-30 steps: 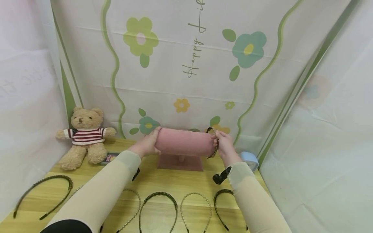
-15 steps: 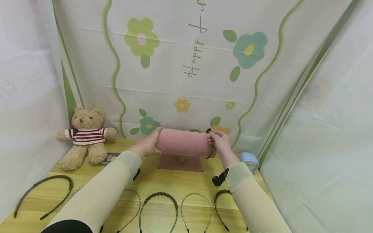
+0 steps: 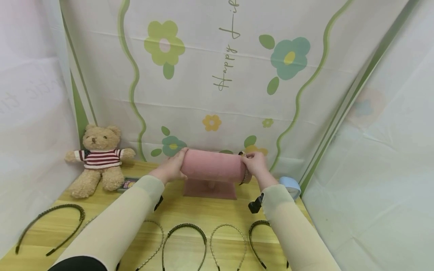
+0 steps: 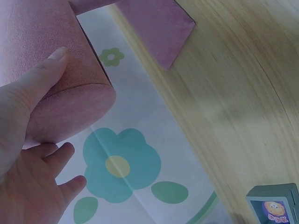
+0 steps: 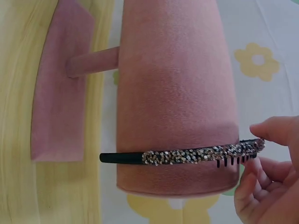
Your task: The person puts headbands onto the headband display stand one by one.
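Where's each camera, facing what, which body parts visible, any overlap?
Head: worn on the head, facing forward and down at a pink roll; both sleeves, left hand and right hand show.
Left wrist: on that wrist, facing one roll end; left hand shows.
Right wrist: on that wrist, facing the headband across the roll; right hand shows.
Shared: both wrist views show the roll.

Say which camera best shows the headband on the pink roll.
Right wrist view: the headband is close, its glitter clear. The head view shows it small, partly hidden; the left wrist view, nothing.
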Motion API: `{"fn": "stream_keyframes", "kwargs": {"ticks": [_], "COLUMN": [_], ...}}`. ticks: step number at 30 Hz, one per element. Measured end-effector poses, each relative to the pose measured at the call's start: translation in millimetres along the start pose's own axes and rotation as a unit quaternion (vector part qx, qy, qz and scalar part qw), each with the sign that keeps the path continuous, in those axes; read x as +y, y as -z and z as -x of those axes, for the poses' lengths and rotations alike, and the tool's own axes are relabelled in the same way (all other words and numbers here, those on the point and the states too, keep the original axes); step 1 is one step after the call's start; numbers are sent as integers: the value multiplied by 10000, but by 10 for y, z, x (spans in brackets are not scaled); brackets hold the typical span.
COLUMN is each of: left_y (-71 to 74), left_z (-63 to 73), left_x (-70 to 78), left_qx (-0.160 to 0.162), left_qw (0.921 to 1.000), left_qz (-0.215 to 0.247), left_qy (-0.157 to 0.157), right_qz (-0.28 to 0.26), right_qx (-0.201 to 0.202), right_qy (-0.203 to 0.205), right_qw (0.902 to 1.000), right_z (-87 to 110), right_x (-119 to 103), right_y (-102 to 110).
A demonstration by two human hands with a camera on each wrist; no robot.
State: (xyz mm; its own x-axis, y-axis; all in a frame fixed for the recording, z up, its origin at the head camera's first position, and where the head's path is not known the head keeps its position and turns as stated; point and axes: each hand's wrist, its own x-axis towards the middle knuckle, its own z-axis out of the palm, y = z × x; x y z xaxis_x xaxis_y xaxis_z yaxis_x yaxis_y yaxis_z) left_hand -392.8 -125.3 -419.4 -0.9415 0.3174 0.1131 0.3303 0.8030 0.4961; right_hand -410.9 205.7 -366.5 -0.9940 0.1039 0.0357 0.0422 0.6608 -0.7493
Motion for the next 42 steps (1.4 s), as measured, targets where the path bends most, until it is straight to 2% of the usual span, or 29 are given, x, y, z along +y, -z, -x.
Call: {"fn": "stream_keyframes", "kwargs": {"ticks": [5,9,11,15,17,22,24,27,33,39,42], "left_y": [20,28,35,46,47,29,15,-3,3,40,43], "left_z": [5,-1,-2,3,7,17,22,25,19,40,48], "left_x": [41,44,35,17,12,8,3,-4,-3,34,44], "left_qx": [-5,-1,-3,-9,-10,-37,-61,-77,-111,-93,-106], "left_qw": [10000,10000,10000,10000,10000,9999,9999,9999,9999,9998,9997], "left_qz": [29,2,11,48,51,114,99,74,52,173,228], "left_qy": [17,16,26,58,81,67,54,47,69,0,37], "right_qz": [-119,111,466,1284,1428,1462,1532,1665,1948,2281,2327], "right_qx": [-106,-343,-743,-1650,-1952,-2232,-2320,-2338,-1960,-1803,-1760], "right_qy": [167,988,1504,2231,2289,2023,2052,2132,2171,2547,2610], "right_qw": [9997,9945,9847,9521,9429,9423,9384,9339,9362,9223,9202], "right_z": [-1,-30,-59,-146,-177,-180,-169,-147,-118,-136,-131], "right_x": [42,87,111,153,166,200,213,216,201,233,236], "right_y": [53,162,216,262,265,252,243,232,199,143,123]}}
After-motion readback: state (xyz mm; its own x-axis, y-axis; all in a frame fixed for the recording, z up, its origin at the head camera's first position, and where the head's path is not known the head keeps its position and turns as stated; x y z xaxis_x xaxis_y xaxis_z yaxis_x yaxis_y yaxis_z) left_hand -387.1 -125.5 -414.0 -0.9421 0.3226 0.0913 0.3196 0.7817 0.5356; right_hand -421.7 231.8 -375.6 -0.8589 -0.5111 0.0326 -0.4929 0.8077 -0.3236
